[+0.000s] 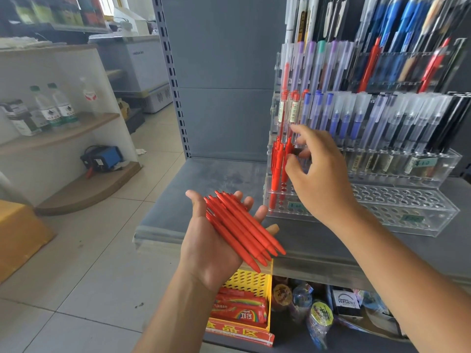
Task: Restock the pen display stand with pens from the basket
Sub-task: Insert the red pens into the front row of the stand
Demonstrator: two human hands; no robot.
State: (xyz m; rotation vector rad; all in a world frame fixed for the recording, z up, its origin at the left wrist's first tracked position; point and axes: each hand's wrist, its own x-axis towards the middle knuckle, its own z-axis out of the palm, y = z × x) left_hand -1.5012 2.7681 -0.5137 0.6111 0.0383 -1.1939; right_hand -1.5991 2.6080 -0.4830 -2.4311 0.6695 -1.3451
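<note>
Head cam: mid-restock, feeding red pens (244, 230) into stand (382, 200).
Your left hand (204, 250) lies flat, fingers released, pens across palm; right hand (321, 174) at stand's red row, grip can't tell. Next, prob.: line one pen up w/ a free hole.

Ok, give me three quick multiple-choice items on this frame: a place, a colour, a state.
1. Where does the right hand reach? A. left end of the display stand B. its right end C. the floor
2. What colour are the pens on the left hand? A. blue B. red C. black
3. How does the left hand lie? A. fist B. palm up, fingers straight C. palm down
Key: 1 A, it is at the red pens standing there; 2 B, all are red; 3 B, the pens lie across the flat palm.
</note>
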